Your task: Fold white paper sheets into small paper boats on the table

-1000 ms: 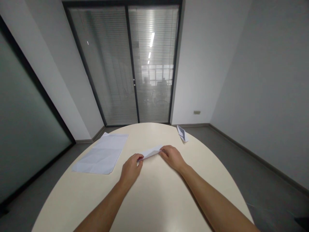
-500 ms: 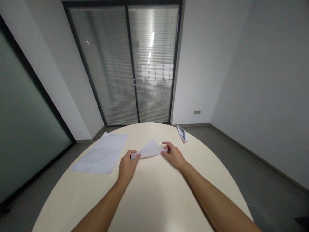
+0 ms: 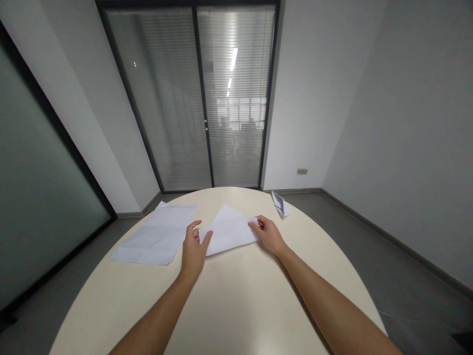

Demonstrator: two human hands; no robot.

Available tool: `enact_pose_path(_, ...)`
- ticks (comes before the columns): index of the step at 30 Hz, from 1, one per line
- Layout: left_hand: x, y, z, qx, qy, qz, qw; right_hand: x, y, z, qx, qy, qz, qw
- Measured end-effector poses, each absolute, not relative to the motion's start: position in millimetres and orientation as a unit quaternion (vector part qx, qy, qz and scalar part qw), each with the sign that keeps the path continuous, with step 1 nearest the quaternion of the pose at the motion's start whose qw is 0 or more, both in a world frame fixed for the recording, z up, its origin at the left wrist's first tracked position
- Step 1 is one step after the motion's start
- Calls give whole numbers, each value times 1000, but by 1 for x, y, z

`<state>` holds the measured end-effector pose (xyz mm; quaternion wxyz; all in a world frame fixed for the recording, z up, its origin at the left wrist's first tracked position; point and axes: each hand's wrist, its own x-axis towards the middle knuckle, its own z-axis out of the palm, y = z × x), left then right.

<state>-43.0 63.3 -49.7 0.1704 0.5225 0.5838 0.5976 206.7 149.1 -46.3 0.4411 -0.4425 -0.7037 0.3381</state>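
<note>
1. The white paper (image 3: 229,231) is near the middle of the round table (image 3: 229,310), in front of the person and between the two hands. Its peak points away from the person and its long edge faces the near side, so both side corners come within easy reach.

2. The left hand (image 3: 192,249) grasps the paper's left corner lightly. The thumb lies over the near face, while the index finger stands clear of the sheet. How firmly the other fingers press cannot be told; the loose hold probably serves to steady that side without creasing it.

3. The right hand (image 3: 270,235) pinches the right corner, thumb on top and fingers curled behind. This looks like the firmer of the two holds. With one hand at each end, the paper seems kept spread and level rather than left to buckle.

4. Larger white sheets (image 3: 153,239) lie flat on the left of the table, beside the left hand. They overlap slightly out of line and show faint creases. Set there, they seem to leave the middle free for both hands.

5. A small folded piece (image 3: 280,204) rests at the far right edge of the table, beyond the right hand, with one flap raised. Its folds likely keep it from lying flat, and its place keeps it apart from the paper being held.
</note>
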Motion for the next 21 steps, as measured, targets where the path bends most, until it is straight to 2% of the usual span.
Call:
enact_pose_path(3,-44,62,-50,538,616,551,167,209,150,-48,-467,-718,294,425)
enact_pose_path(11,-42,54,-42,571,738,352,69,212,143,-42,-530,-756,191,332)
enact_pose_path(16,-42,53,-45,618,726,301,16,211,137,-33,-546,-784,104,277)
enact_pose_path(21,-42,53,-46,696,654,296,-10,208,132,-26,-545,-796,75,253)
